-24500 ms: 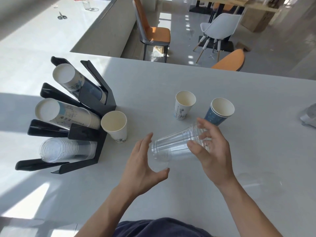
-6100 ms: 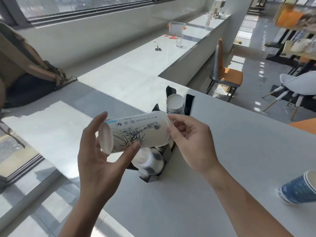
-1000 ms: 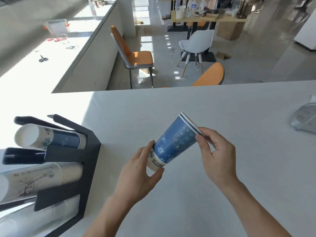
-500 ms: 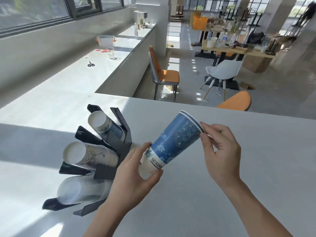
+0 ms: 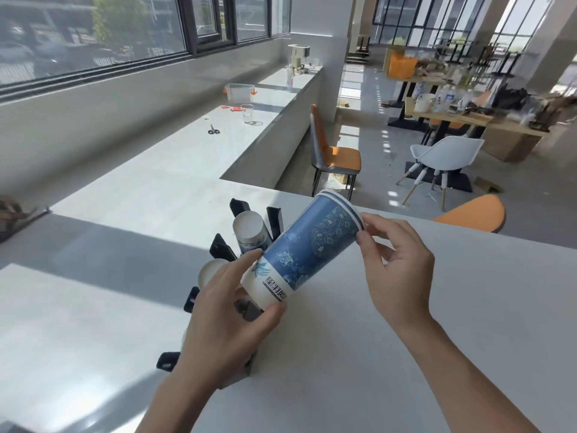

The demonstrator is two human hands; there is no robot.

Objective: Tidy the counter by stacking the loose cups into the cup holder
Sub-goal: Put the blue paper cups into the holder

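I hold a blue patterned paper cup (image 5: 307, 250), which looks like two nested cups, tilted over the counter with its base toward the lower left. My left hand (image 5: 228, 320) grips the white base end, and my right hand (image 5: 395, 270) pinches the rim. Behind the cup and my left hand stands the black cup holder (image 5: 223, 246), largely hidden. One white cup stack (image 5: 248, 231) lies in its top slot, and the bottom of another cup stack (image 5: 209, 271) shows below it.
The white counter (image 5: 390, 339) runs right and toward me, and a long side counter (image 5: 175, 182) extends to the back with scissors (image 5: 214, 130), a clear cup (image 5: 247, 113) and a plastic box (image 5: 239, 92). Chairs (image 5: 334, 157) and cluttered tables stand beyond the counter edge.
The view has swung up and left, so the cup holder now sits behind my left hand. The blue cup has shifted toward the holder, still held by both hands.
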